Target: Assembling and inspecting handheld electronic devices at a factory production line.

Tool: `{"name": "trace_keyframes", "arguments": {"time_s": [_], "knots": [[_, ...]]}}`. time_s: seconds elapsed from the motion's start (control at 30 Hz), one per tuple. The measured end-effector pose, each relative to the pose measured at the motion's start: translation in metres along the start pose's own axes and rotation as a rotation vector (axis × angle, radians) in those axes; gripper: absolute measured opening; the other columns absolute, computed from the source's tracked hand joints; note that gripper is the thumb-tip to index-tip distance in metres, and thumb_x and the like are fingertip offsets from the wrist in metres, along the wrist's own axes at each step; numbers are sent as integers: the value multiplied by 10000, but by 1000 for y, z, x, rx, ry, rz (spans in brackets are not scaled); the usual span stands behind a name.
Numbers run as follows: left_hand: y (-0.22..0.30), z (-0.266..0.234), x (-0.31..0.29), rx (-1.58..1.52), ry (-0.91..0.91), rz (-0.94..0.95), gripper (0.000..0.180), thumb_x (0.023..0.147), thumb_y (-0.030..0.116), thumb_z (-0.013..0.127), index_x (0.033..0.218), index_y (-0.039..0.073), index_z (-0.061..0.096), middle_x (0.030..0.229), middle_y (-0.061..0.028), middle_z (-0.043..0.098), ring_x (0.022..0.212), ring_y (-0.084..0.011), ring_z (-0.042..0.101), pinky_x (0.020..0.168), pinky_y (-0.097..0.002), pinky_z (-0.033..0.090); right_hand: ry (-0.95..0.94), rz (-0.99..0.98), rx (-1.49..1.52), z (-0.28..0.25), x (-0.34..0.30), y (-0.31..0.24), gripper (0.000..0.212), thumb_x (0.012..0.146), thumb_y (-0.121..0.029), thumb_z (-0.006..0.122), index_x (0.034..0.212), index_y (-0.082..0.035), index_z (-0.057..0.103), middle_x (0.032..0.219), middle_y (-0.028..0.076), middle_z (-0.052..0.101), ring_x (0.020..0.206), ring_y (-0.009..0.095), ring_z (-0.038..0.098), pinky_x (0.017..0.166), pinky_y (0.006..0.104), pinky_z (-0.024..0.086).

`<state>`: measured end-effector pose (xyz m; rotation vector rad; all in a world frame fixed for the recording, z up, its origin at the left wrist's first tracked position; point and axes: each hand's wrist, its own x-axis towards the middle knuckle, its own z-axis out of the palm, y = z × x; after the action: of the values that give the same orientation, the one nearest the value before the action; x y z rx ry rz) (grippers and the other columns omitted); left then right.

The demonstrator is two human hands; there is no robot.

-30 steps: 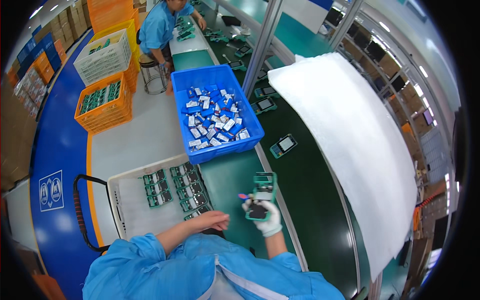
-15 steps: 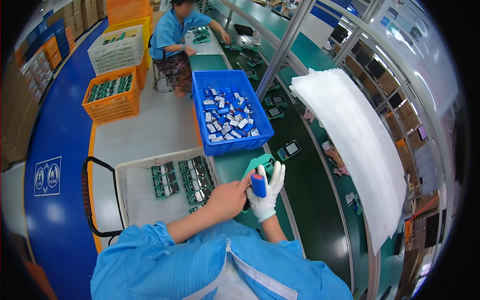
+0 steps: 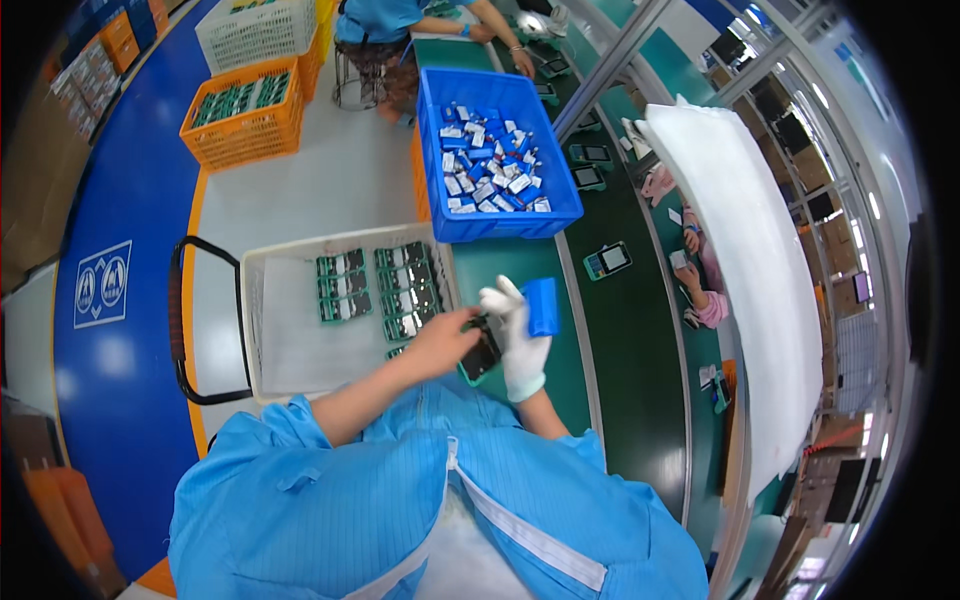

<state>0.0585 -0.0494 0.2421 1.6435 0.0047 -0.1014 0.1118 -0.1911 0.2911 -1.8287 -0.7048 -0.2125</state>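
My bare left hand (image 3: 445, 345) grips the upper end of a dark device casing with green edges (image 3: 481, 356), held just in front of my chest. Beside it, my right hand (image 3: 522, 345), in a white glove, holds a blue battery pack (image 3: 541, 307) between the fingers and palm; motion blurs the fingertips. Casing and battery are apart. Straight ahead, a blue bin (image 3: 510, 226) holds many loose blue battery packs with white labels. To the left, a white crate (image 3: 290, 345) carries rows of green-edged circuit boards or device halves (image 3: 343, 285) on a pale sheet.
A black cart handle (image 3: 180, 330) curves at the left. Orange crates (image 3: 245, 150) stand farther off. On the dark green conveyor (image 3: 640, 400) lies a handheld device (image 3: 607, 261). White foam sheeting (image 3: 740, 300) hangs at the right. A co-worker (image 3: 385, 25) sits ahead; another's pink sleeve (image 3: 712, 308) shows.
My left hand has gone from touching near the battery to holding the casing. My right hand has turned, with the battery now beside the casing. The view has tilted downward.
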Motion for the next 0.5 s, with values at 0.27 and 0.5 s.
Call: {"name": "trace_keyframes", "arguments": {"time_s": [0.27, 0.5], "knots": [[-119, -72, -72, -943, 400, -520, 384, 912, 94, 524, 1268, -49, 499, 1155, -135, 622, 1062, -227, 613, 933, -370, 490, 1, 457, 832, -28, 119, 57, 610, 1011, -459, 362, 1178, 97, 549, 1188, 237, 599, 1154, 331, 559, 1069, 452, 375], [-253, -122, -121, -1255, 817, -830, 279, 912, 152, 585, 1163, 39, 535, 1082, -130, 633, 923, -219, 608, 799, -309, 495, -97, 733, 337, -19, 174, 147, 595, 984, -433, 455, 1409, -21, 400, 1410, 150, 460, 1263, 270, 477, 1091, 403, 294]]}}
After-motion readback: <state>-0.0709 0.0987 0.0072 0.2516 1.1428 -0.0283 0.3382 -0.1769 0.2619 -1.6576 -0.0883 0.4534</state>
